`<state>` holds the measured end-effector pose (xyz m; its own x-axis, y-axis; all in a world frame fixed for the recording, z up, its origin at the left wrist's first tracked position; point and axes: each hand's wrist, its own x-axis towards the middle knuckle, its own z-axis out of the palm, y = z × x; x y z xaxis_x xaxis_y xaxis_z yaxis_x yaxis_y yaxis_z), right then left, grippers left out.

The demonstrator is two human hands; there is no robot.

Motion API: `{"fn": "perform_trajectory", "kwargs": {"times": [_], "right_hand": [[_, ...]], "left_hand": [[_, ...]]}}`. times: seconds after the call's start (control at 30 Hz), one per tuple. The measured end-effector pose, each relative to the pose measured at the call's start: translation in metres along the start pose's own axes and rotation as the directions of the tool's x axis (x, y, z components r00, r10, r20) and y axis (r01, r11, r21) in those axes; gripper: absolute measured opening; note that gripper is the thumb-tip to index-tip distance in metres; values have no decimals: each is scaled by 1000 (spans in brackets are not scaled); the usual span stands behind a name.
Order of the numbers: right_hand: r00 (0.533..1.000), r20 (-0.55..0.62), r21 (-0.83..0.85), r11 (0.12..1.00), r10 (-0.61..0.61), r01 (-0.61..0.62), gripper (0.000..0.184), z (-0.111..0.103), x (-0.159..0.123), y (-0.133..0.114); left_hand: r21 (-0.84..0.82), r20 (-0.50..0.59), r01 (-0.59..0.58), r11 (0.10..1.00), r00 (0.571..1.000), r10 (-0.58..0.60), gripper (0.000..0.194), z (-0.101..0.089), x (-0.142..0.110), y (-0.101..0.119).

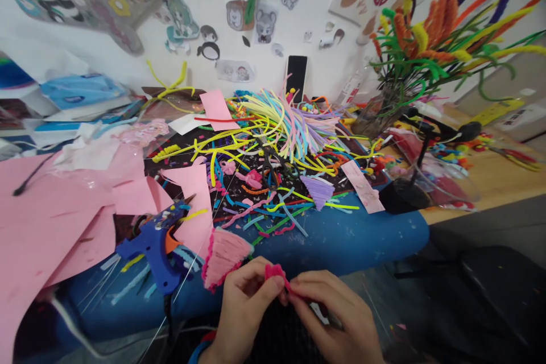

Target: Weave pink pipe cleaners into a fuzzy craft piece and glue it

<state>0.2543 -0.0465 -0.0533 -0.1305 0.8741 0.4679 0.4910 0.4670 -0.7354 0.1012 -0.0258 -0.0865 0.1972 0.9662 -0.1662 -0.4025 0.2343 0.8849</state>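
A bright pink pipe cleaner [273,271], curled into small loops, is held up in front of the table's near edge. My left hand [247,310] pinches its looped part between thumb and fingers. On the other side my right hand [335,313] is closed on its straight end. Just beyond my left hand lies a pink fan-shaped piece [228,257] with a darker pink fuzzy border. To the left of that rests a blue glue gun [153,253] with its nozzle pointing away from me.
Loose pipe cleaners [294,125] pile across the table's middle, with black scissors [269,165] among them. Pink sheets [38,222] cover the left side. A vase [377,114] of fuzzy stems stands back right, near a black stand [407,193]. A phone [297,75] leans on the wall.
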Motion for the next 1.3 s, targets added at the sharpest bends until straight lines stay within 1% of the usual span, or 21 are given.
{"fn": "perform_trajectory", "kwargs": {"times": [0.07, 0.17, 0.23, 0.37, 0.47, 0.53, 0.6, 0.7, 0.77, 0.83, 0.97, 1.07, 1.13, 1.17, 1.23, 1.3], "right_hand": [[1000, -15, -27, 999, -27, 26, 19, 1, -1, 1], [997, -9, -74, 995, -74, 73, 18, 4, -3, 3], [995, -1, -117, 988, -98, 98, 15, 4, -3, 5], [990, 45, -155, 978, -132, 137, 12, 2, -3, 6], [990, 61, -130, 982, -128, 135, 7, -3, -4, 5], [990, 57, -120, 984, -127, 133, 5, -6, -4, 5], [986, 82, -123, 980, -146, 155, 6, -10, -4, 7], [962, 183, -146, 962, -202, 230, 5, -16, -4, 10], [945, 239, -168, 949, -224, 267, 9, -20, -5, 12], [937, 255, -181, 939, -241, 291, 13, -22, -6, 12], [936, 249, -159, 942, -251, 295, 20, -21, -6, 12], [933, 250, -130, 945, -261, 299, 17, -18, -4, 13], [936, 224, -104, 948, -271, 299, 14, -16, -3, 15], [942, 195, -91, 952, -272, 294, 13, -16, -2, 16], [956, 133, -82, 959, -260, 272, 12, -15, -2, 17], [968, 77, -94, 965, -239, 245, 12, -15, -3, 18]], "left_hand": [[-11, 2, 13, 1000, 1000, -13, 25, 1, 0, 0], [-13, -4, 65, 998, 998, -65, 24, 1, 0, 0], [12, 19, 91, 996, 996, -92, 26, 1, 1, 3], [161, 118, 68, 985, 989, -88, 32, 1, 2, 17], [260, 162, 83, 962, 979, -128, 33, -1, 2, 27], [325, 183, 117, 939, 966, -184, 33, -4, 3, 30], [388, 203, 156, 908, 947, -249, 32, -6, 4, 31], [469, 223, 180, 865, 923, -313, 31, -9, 7, 33], [514, 242, 189, 836, 904, -353, 30, -10, 8, 35], [554, 265, 186, 811, 885, -383, 28, -12, 9, 37], [644, 306, 133, 753, 858, -414, 26, -16, 9, 42], [684, 332, 106, 721, 836, -437, 21, -19, 10, 46], [675, 369, 75, 734, 827, -424, 21, -19, 12, 47], [659, 387, 55, 750, 830, -401, 21, -19, 12, 47], [597, 410, 0, 802, 860, -305, 21, -19, 12, 46], [510, 398, -91, 855, 906, -140, 18, -18, 8, 41]]}}
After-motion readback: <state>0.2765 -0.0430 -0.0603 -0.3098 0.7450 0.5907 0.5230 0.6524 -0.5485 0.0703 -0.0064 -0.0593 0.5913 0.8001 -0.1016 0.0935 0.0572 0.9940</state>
